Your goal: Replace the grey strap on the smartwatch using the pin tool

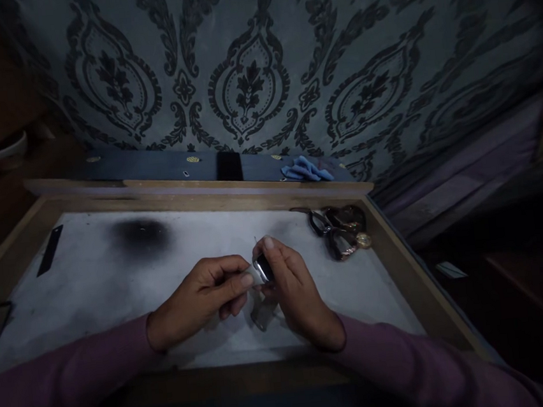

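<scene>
My right hand [295,284] is closed around a small watch [263,268] with a dark face and a shiny silver edge. A greyish loop that looks like its strap [264,312] hangs below the fingers. From the left, my left hand [212,286] comes up to the watch with thumb and forefinger pinched together at its silver edge. Something pale and small shows at those fingertips, too dim to name. Both hands are above the white floor of a shallow wooden tray [213,199].
Several dark-strapped watches [339,232] lie in the tray's back right corner. A flat black strip [49,250] is at the left. Behind the tray's back rim are a black rectangular object [229,166] and a crumpled blue cloth [306,169]. Patterned fabric [248,84] rises behind.
</scene>
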Demonstrator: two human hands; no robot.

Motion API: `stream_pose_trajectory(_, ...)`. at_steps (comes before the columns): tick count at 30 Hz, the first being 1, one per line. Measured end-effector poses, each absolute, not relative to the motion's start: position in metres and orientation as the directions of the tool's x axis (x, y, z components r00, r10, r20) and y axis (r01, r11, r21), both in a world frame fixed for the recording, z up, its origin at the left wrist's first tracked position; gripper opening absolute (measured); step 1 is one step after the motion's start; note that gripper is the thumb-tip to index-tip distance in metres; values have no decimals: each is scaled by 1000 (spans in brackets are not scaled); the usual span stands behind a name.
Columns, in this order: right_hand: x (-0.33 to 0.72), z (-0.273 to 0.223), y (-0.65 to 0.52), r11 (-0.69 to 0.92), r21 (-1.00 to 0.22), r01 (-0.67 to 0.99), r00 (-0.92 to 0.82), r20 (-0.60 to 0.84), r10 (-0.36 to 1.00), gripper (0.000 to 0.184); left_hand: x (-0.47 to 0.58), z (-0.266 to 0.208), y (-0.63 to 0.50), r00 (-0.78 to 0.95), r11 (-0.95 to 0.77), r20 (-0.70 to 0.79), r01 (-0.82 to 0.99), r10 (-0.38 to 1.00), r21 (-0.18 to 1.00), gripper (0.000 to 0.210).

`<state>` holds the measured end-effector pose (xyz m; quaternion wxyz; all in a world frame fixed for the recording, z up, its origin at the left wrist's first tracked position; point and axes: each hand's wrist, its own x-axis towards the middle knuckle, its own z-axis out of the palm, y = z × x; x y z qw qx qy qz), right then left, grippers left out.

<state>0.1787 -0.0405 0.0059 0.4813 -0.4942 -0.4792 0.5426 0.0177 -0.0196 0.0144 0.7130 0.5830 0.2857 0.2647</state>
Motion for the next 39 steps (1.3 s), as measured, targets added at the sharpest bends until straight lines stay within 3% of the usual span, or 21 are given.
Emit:
stream_pose_trajectory(10, 175, 9, -47, -116, -993, 11, -16, -116, 993, 43, 17, 22, -21, 689, 167, -126, 7, 714, 986, 32)
stream_pose_trajectory(17, 172, 7, -49, 43, -993, 111, 40, 48, 998, 42, 17, 21, -15, 709, 214, -163, 18, 686, 977, 34)
stream_pose_trajectory(22, 168, 3, -45, -166, -979, -119, 46, -172, 984, 45, 17, 16, -9, 720, 229, -158, -1, 676, 973, 38)
stream_pose_trajectory(28, 166, 7, -36, -503, -767, -399, -197, -464, 863, 48, 22, 2, -3, 675, 240, -150, -43, 723, 970, 48)
stream_pose_trajectory(34, 174, 10, -29, -559, -652, -513, -302, -472, 828, 49, 19, 4, -5, 624, 131, -100, -4, 775, 991, 41)
stream_pose_trajectory(39, 180, 8, -25, -514, -680, -522, -246, -457, 855, 49, 11, 15, -8, 569, -104, -2, 154, 822, 983, 28)
